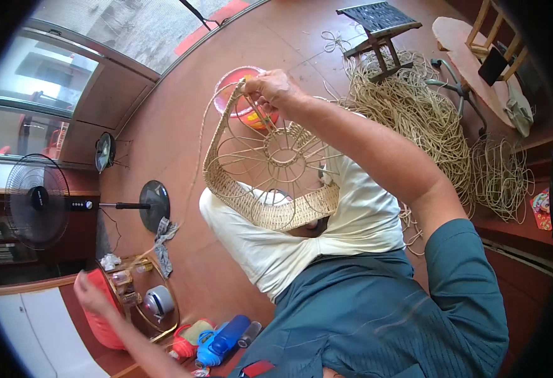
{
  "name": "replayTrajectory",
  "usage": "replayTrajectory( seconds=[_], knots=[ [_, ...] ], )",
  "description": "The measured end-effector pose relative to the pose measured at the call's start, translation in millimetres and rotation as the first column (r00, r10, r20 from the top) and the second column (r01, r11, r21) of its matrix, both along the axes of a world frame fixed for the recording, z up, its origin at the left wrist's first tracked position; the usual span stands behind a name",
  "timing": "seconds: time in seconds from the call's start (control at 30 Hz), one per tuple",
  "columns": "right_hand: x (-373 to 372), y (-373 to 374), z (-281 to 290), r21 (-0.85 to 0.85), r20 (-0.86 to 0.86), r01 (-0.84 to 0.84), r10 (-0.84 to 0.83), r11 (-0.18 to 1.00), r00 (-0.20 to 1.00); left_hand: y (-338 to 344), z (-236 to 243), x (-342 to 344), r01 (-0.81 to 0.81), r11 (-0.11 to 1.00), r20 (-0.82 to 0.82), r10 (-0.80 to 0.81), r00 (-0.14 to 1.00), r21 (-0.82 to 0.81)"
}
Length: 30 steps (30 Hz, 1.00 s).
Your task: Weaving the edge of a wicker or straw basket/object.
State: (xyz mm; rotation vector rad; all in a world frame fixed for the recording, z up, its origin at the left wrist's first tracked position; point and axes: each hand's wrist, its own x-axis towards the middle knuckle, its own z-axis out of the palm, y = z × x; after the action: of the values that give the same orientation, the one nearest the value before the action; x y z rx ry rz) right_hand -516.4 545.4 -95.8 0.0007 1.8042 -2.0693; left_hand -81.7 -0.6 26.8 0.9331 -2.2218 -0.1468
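Tan wicker, prob. light + springy; grip basket (298, 209) by woven wall (225, 186), not thin spokes (292, 176). Clamped on rim w/ R hand (273, 88); can't tell re: blurred L hand (94, 295).

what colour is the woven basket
The woven basket is pale straw tan, best seen in the head view.

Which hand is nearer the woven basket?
Right. The right hand grips the woven basket at its upper edge; the left hand is well apart from it, lower left.

basket (282, 217): lt tan, woven patt.
cord (415, 107): pale tan
pants (251, 246): off-wht
shirt (352, 302): dk teal
floor (175, 120): red-brn
fan (38, 195): blk
stool (380, 16): blk w/ gry
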Motion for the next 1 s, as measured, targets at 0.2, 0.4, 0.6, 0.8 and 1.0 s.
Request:
replayTrajectory(
  seconds=[0.2, 0.4, 0.6, 0.8, 1.0],
  knots=[
    [-5.2, -14.1, 6.3, -0.227, 0.21, -0.04, 0.089, 0.973, 0.974, 354.8, -60.9, -150.1, 0.715, 0.643, 0.024, -0.748, 0.663, 0.276],
    [-4.1, -11.9, -8.9, -0.249, 0.342, 0.042, 0.047, 0.968, 0.939, 423.7, -129.2, -275.5, 0.774, 0.41, -0.439, -0.652, 0.618, 0.482],
    [0.8, -2.6, -6.6, -0.128, 0.354, -0.082, 0.122, 0.988, 0.927, 436.4, -137.9, -336.2, 0.752, 0.295, -0.598, -0.466, 0.652, 0.59],
    [-4.8, 13.6, -5.8, -0.171, 0.387, -0.185, 0.239, 0.968, 0.891, 452.9, -137.9, -349.5, 0.767, 0.242, -0.678, -0.362, 0.639, 0.594],
    [8.2, 21.3, 20.5, 0.719, -0.564, 0.223, 0.365, 0.658, 0.741, 436.2, -151.7, -339.3, 0.773, 0.267, -0.664, -0.399, 0.632, 0.576]
  ],
)
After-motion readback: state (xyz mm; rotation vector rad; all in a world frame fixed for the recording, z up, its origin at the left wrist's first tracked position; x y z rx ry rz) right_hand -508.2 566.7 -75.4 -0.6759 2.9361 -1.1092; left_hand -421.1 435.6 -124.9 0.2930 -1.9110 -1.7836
